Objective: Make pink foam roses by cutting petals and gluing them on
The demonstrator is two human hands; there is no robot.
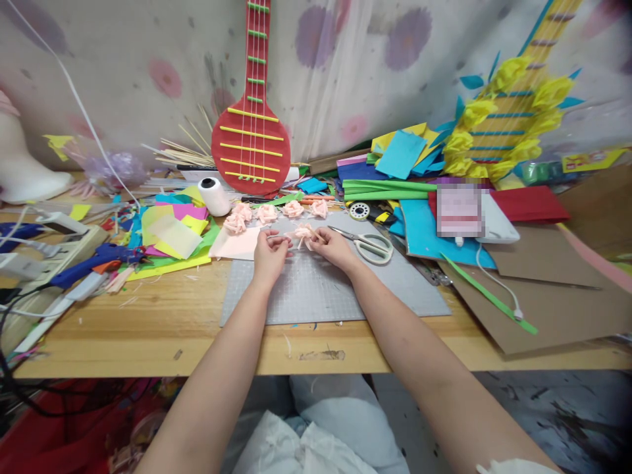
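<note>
My right hand (pixel 333 246) pinches a small wooden stick at a pale pink paper flower (pixel 303 234), above the grey cutting mat (pixel 311 296). Just to its left, my left hand (pixel 270 255) has its thumb and fingertips pressed together close to the flower. Whatever may be between those fingertips is too small to make out. Several finished-looking pink paper flowers (pixel 267 213) lie in a row behind the hands. A pale pink paper sheet (pixel 234 244) rests beside my left hand. Grey-handled scissors (pixel 370 247) lie to the right of my right hand.
Behind stand a red paper lute (pixel 251 145) and a white thread spool (pixel 214 197). Coloured paper scraps (pixel 172 230), a blue glue gun (pixel 99 260) and a power strip (pixel 64 250) are at left. Brown cardboard (pixel 543 296) and a white charger cable lie at right.
</note>
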